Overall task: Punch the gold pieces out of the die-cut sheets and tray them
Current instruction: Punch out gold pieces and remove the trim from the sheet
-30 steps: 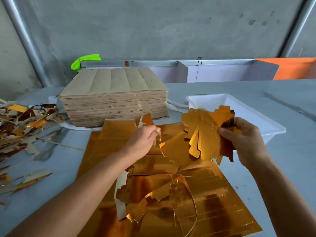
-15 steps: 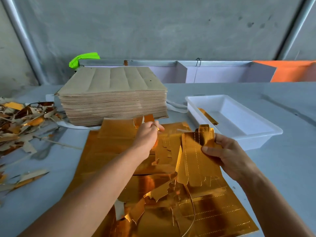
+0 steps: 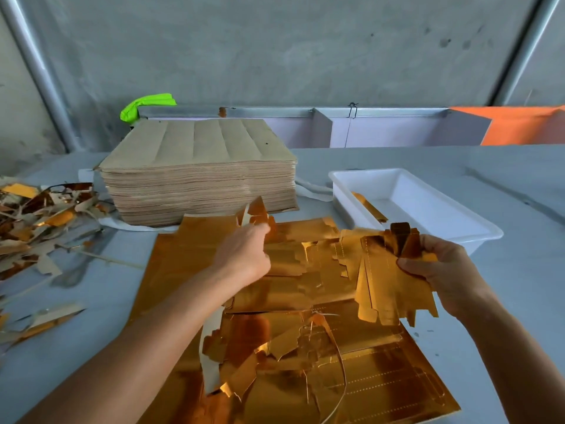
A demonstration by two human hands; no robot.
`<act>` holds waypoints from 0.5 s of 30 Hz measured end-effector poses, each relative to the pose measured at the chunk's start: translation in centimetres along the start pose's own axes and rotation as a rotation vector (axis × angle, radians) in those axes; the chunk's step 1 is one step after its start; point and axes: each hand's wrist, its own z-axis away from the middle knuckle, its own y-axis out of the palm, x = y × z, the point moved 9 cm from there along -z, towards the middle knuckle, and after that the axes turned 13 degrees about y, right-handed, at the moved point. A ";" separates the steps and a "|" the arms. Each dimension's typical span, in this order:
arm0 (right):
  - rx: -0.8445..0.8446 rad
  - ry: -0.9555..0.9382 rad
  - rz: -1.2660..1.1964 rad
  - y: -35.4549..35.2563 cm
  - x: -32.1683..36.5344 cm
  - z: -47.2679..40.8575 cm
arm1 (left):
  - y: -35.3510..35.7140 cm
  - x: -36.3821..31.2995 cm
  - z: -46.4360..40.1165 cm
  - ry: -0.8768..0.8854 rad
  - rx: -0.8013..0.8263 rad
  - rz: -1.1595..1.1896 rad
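Right hand (image 3: 443, 270) grips punched gold pieces (image 3: 388, 289) aloft; left hand (image 3: 244, 255) pinches scrap (image 3: 255, 214) off gold sheet (image 3: 183, 255).

no text, label, brand, number or sign can be read anywhere; the gold sheets (image 3: 189, 270), the stacked brown sheets (image 3: 198, 166) and the white tray (image 3: 342, 182) are seen unmarked.

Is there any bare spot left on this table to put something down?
Yes: the grey table right of the gold sheets and beyond the white tray is bare. A narrower strip lies between the sheets and the scrap pile. The middle is crowded with both hands.
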 end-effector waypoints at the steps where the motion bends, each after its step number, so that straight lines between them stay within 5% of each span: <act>1: 0.004 -0.019 0.028 0.2 0.4 0.1 | -2.0 -1.7 0.3 0.111 -0.154 -0.104; 3: 0.031 -0.057 0.063 0.8 1.2 0.4 | -4.1 -4.7 0.8 0.320 -0.344 -0.168; 5: 0.091 -0.078 0.052 1.5 1.8 0.8 | -2.6 -5.9 0.2 0.411 -0.205 -0.011; 7: 0.138 -0.075 -0.006 2.0 2.0 1.0 | 0.5 -5.5 -0.2 0.326 0.068 0.267; 9: 0.161 -0.069 -0.041 2.3 2.0 1.0 | 1.8 -4.8 -0.1 0.258 0.142 0.463; 15: 0.225 0.041 -0.129 3.2 0.5 0.6 | 0.4 -1.3 -0.1 0.036 -0.102 0.569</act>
